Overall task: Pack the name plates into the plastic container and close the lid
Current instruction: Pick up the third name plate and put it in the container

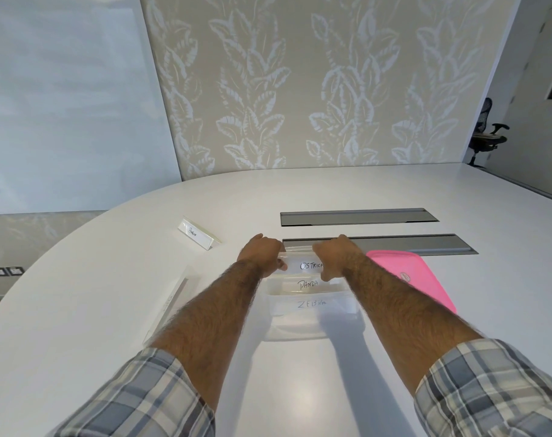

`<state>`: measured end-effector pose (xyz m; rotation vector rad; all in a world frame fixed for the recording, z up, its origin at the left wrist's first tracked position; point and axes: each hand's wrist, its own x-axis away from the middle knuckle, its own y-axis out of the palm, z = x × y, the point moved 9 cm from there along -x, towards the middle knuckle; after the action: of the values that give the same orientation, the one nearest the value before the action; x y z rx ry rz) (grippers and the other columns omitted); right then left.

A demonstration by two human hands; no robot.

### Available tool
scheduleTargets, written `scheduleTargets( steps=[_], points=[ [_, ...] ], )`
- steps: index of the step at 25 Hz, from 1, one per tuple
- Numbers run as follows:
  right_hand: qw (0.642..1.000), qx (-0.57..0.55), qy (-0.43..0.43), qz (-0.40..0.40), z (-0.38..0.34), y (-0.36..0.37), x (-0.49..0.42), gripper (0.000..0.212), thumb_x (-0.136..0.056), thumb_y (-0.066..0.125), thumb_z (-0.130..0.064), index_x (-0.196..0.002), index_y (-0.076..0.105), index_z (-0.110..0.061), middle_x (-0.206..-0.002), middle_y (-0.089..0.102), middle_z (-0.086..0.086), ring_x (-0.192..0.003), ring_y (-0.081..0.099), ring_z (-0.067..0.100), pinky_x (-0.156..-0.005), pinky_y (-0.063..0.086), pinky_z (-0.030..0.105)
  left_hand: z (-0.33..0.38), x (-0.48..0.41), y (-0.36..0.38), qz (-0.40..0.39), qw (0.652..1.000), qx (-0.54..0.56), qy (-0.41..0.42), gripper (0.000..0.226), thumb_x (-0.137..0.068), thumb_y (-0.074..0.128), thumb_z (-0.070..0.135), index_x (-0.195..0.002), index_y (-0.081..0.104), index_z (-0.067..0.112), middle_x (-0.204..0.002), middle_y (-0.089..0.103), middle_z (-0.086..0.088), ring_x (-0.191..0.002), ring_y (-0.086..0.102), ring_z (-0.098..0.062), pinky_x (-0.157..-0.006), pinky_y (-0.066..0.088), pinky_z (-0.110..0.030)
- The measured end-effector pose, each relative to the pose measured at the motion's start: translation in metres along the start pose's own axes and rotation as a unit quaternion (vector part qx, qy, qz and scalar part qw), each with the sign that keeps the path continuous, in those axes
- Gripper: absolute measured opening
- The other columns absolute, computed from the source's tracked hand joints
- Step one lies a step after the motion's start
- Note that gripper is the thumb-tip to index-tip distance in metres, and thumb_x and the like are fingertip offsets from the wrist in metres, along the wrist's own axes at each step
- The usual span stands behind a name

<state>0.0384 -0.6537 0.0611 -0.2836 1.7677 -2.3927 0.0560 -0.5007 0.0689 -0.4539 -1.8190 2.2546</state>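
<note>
Head view: we hold the OSTRICH plate [306,265] by its two ends, left hand [262,255] and right hand [334,258] each with its grip closed on it, long axis crosswise, just above the clear container's [300,329] far end. PANDA [307,284] and ZEBRA [311,304] lie inside. Glossy PENGUIN plate [199,236] waits on the desk [426,310], nearer the left; pink lid [426,279] lies right.
</note>
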Motion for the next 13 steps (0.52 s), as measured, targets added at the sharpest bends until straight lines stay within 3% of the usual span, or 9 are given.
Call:
scheduleTargets(
  steps=[5,8,13],
  points=[
    [1.000,0.018,-0.017,-0.005,-0.009,0.014,-0.005,0.050,-0.071,0.073,-0.040,-0.110,0.055,-0.016,-0.102,0.068,0.000,-0.092,0.065,0.025,-0.090,0.040,0.039,0.006,-0.002,0.014,-0.042,0.997,-0.064,0.003,0.044,-0.090,0.069,0.035,-0.130,0.061,0.021,-0.133,0.063,-0.005,-0.137,0.041,-0.025,-0.115,0.022,-0.031],
    [0.999,0.015,-0.020,-0.024,-0.011,0.025,-0.009,0.050,-0.069,0.073,-0.039,-0.110,0.054,-0.017,-0.105,0.069,0.000,-0.094,0.066,0.024,-0.090,0.038,0.038,0.014,-0.003,0.023,-0.058,0.988,-0.143,0.013,0.034,-0.090,0.069,0.035,-0.119,0.066,0.018,-0.120,0.069,-0.007,-0.119,0.054,-0.027,-0.101,0.032,-0.032],
    [0.999,-0.003,-0.020,-0.041,-0.010,0.033,-0.011,0.055,-0.071,0.075,-0.038,-0.116,0.054,-0.017,-0.109,0.068,0.001,-0.099,0.065,0.025,-0.094,0.040,0.040,0.019,-0.008,0.028,-0.061,0.973,-0.222,0.031,0.037,-0.086,0.072,0.040,-0.116,0.068,0.019,-0.114,0.072,-0.003,-0.110,0.061,-0.022,-0.101,0.030,-0.034]
  ],
)
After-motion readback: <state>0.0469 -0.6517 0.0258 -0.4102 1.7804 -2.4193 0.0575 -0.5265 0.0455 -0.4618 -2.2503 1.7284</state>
